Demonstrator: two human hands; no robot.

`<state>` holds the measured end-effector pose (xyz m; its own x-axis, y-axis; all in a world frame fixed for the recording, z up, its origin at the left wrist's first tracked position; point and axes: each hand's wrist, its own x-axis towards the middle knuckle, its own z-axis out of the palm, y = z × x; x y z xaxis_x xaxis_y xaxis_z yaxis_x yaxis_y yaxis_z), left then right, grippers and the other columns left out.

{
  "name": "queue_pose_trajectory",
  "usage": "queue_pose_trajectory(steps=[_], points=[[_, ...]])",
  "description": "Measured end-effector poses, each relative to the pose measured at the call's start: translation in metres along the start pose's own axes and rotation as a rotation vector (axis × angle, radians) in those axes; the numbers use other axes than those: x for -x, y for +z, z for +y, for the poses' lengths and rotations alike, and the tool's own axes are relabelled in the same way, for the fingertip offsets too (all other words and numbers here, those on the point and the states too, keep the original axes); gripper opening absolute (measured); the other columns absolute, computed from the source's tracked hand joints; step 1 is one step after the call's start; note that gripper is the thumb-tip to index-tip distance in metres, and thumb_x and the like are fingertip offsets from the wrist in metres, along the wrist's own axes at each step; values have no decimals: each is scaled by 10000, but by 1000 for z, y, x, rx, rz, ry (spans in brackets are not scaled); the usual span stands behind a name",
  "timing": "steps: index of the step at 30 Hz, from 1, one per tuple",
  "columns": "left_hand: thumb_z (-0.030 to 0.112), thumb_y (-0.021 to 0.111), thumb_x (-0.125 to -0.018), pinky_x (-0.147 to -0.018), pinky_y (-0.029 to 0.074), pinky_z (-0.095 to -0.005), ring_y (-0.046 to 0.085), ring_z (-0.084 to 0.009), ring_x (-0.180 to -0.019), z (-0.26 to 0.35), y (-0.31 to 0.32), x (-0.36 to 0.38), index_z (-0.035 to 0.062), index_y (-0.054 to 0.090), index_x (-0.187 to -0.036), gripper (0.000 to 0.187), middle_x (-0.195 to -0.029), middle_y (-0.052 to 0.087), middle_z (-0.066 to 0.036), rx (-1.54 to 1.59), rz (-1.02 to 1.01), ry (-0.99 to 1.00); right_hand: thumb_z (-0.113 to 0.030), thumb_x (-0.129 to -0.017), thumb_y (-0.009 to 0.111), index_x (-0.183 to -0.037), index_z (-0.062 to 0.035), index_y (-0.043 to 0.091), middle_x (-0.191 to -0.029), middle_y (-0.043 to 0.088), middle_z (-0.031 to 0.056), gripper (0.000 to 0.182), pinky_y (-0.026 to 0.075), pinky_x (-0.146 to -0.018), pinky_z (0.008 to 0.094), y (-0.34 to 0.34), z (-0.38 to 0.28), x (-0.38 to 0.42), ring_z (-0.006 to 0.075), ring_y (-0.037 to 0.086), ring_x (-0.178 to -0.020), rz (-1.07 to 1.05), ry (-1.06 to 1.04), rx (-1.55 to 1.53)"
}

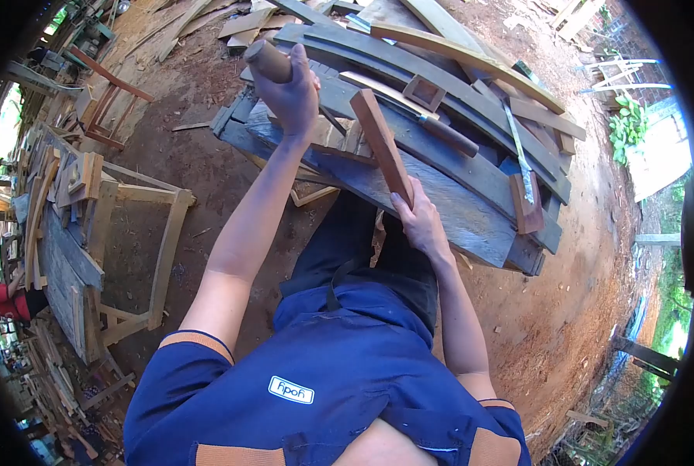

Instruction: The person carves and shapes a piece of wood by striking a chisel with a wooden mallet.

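My left hand (292, 97) is wrapped round the thick, round wooden handle of a chisel (272, 62), thumb up beside its butt end. A dark, narrow blade shows past the hand, slanting down to a light wooden workpiece (335, 140) at the bench's near edge. Closed round the lower end of a reddish-brown wooden bar (380, 140) is my right hand (423, 221). The bar points up and away, its far end over the workbench (456, 203). Another chisel with a dark round handle (449, 135) lies on the bench, beside a small square wooden frame (424, 92).
A long curved wooden piece (471, 56) and several planks lie across the bench. Near its right end rests a try square (525, 202). A second wooden bench (71, 256) stands at left, near a chair frame (110, 97). A person in red (6, 299) is at far left.
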<state>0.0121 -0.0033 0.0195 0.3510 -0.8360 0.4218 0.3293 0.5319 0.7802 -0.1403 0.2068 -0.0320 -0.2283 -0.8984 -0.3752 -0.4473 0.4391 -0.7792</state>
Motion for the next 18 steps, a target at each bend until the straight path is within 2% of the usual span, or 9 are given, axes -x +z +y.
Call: queue_pose_trajectory(steps=[3, 6, 9, 12, 13, 14, 15, 16, 18], points=[[126, 664, -924, -404, 427, -246, 519, -102, -453, -6, 2, 3, 65, 401, -950, 271, -665, 535, -35, -15, -70, -24, -351, -956, 516, -1360, -140, 428, -941, 674, 238, 464, 494, -817, 486, 0, 3, -1, 405, 673, -889, 39, -56, 35], [138, 691, -906, -490, 494, -253, 577, -108, -555, -16, 10, 7, 38, 453, -1059, 300, -829, 591, -59, -216, -119, 211, -353, -966, 508, -1338, -98, 456, -865, 659, 186, 454, 500, -758, 444, -13, -8, -4, 319, 658, -779, -64, 20, -142], [163, 716, -889, -597, 518, -254, 614, -116, -672, -9, 23, 17, 33, 482, -1083, 330, -853, 600, -53, -362, -148, 398, -349, -983, 502, -1304, -48, 484, -753, 598, 98, 441, 464, -596, 339, -42, -52, 2, 171, 591, -658, 193, -370, -158], [178, 738, -860, -646, 525, -346, 693, -236, -722, 1, 32, 28, 29, 501, -990, 309, -792, 651, -125, -378, -133, 343, -260, -1000, 530, -1263, -38, 503, -726, 526, 14, 346, 364, -501, 211, -73, -126, 35, 61, 471, -589, 393, -553, -383], [181, 743, -855, -642, 524, -348, 697, -256, -720, 1, 35, 27, 31, 495, -983, 316, -783, 648, -126, -352, -169, 407, -245, -997, 540, -1270, -30, 499, -760, 566, 35, 350, 421, -538, 259, -82, -140, 42, 96, 499, -600, 484, -631, -316], [194, 740, -869, -694, 510, -285, 629, -122, -754, -4, 32, 29, 9, 514, -1075, 357, -871, 628, -62, -383, -226, 336, -251, -987, 547, -1274, -33, 499, -785, 606, 81, 364, 456, -575, 312, -88, -150, 47, 165, 562, -618, 520, -683, -207], [194, 740, -869, -694, 510, -285, 629, -122, -754, -1, 36, 30, 9, 514, -1075, 357, -871, 628, -62, -376, -227, 340, -257, -977, 553, -1278, -36, 499, -810, 645, 127, 377, 491, -612, 366, -90, -155, 49, 235, 624, -637, 554, -732, -96], [169, 739, -856, -672, 516, -319, 662, -203, -741, 2, 39, 32, 25, 500, -1027, 328, -818, 636, -96, -384, -220, 385, -257, -977, 553, -1278, -36, 499, -810, 645, 127, 377, 491, -612, 366, -90, -156, 47, 235, 624, -637, 557, -735, -96], [105, 732, -821, -667, 524, -349, 696, -284, -738, 6, 31, 36, 46, 485, -986, 303, -772, 648, -133, -403, -299, 313, -279, -950, 565, -1290, -51, 498, -886, 673, 221, 415, 505, -709, 464, -86, -157, 43, 411, 677, -801, 300, -610, 442]])
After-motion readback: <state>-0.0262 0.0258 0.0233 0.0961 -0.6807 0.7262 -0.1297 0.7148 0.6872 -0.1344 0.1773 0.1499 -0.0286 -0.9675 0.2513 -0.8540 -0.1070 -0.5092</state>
